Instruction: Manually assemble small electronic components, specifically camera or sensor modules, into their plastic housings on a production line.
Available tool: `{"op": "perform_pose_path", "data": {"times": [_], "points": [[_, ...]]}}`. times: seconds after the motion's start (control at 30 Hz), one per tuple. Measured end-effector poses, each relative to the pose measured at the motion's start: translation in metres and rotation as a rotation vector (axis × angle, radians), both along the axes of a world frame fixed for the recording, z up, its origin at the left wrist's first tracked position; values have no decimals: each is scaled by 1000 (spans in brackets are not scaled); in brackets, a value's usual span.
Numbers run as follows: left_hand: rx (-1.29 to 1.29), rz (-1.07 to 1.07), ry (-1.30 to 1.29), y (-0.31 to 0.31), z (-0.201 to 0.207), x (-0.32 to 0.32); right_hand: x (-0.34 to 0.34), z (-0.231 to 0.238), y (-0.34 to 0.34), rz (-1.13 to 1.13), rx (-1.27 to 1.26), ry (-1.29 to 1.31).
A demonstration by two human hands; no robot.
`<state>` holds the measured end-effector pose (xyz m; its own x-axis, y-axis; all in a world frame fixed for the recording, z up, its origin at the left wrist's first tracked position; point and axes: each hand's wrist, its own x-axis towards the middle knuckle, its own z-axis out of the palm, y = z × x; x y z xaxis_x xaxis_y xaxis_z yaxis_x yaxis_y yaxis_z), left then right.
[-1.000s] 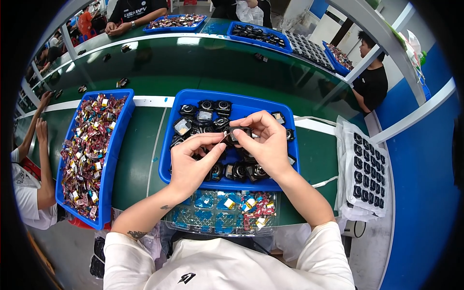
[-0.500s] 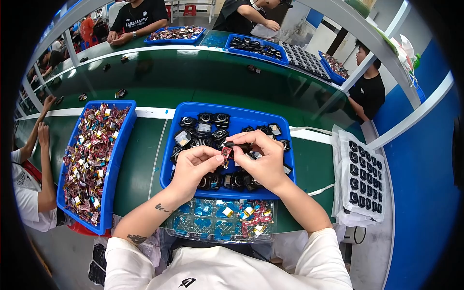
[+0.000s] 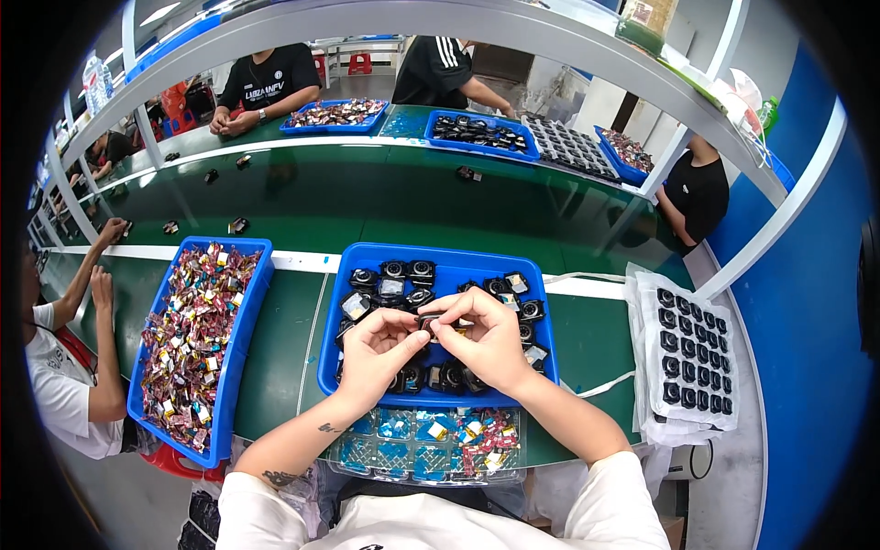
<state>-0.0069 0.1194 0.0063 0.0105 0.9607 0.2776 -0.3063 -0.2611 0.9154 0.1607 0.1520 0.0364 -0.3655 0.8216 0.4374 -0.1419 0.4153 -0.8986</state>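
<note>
A lane of green worktop (image 3: 291, 348) is running open between the heaped left tray (image 3: 238, 367) and the central blue tray (image 3: 467, 258), where the left hand (image 3: 380, 356) and right hand (image 3: 486, 344) are filling the middle. At right, a white strap (image 3: 605, 388) is crossing a second gap before the white-lined tray (image 3: 653, 367); a clear tray (image 3: 367, 454) is crowding the near edge, a slanting post (image 3: 779, 207) barring the far right.

Bright overhead light, bowed edges, black corners
</note>
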Motion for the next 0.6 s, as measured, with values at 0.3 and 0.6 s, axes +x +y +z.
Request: {"op": "perform_pose_path", "data": {"times": [0.3, 0.6], "points": [[73, 4, 119, 15, 22, 14, 7, 18, 2, -67, 3, 90], [15, 14, 303, 80, 45, 15, 26, 36, 15, -455, 257, -98]]}}
